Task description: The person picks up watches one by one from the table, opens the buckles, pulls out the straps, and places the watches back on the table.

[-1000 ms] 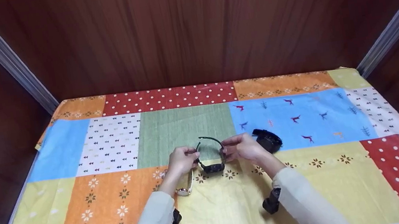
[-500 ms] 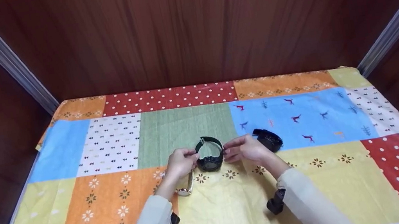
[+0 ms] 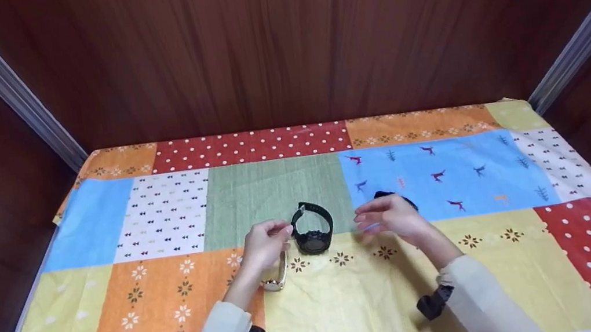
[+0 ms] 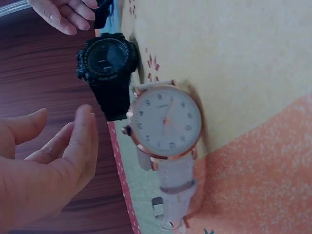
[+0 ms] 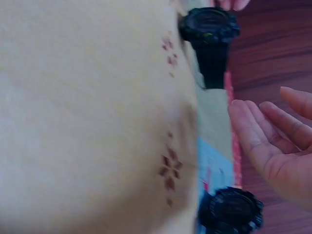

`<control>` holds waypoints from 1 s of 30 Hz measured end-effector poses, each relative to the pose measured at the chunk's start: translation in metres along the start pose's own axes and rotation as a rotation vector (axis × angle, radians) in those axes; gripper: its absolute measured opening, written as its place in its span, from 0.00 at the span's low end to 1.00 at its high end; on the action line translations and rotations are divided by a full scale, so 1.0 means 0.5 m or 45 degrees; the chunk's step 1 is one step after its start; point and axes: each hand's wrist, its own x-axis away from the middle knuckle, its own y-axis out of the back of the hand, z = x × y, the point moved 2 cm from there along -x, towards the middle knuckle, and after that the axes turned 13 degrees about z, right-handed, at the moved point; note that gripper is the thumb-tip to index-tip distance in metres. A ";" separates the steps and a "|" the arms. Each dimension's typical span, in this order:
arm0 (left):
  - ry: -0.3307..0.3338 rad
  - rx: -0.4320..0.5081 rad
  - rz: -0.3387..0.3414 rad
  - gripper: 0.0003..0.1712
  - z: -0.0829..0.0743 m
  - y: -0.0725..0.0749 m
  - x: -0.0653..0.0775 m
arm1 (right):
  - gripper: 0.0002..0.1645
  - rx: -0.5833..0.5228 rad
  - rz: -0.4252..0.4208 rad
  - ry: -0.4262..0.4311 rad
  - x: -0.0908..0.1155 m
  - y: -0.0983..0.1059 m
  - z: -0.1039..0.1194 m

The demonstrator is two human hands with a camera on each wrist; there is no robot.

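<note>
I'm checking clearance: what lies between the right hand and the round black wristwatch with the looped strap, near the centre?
In the head view, only bare green patchwork tablecloth shows between the right hand and the round black wristwatch.

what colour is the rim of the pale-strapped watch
That watch has a rose-gold rim, clearest in the left wrist view.

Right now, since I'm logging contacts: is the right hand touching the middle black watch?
Apart: the head view shows green cloth between the right hand and the middle black watch.
</note>
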 end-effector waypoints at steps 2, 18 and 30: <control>-0.004 0.035 -0.004 0.14 -0.005 -0.002 0.003 | 0.19 0.049 -0.028 -0.010 0.013 0.012 0.009; -0.094 0.212 0.117 0.15 -0.034 -0.043 0.012 | 0.21 -0.047 -0.200 0.013 0.094 0.111 0.014; -0.210 0.196 0.208 0.13 -0.040 -0.082 0.006 | 0.18 -0.136 -0.264 -0.046 0.116 0.146 -0.027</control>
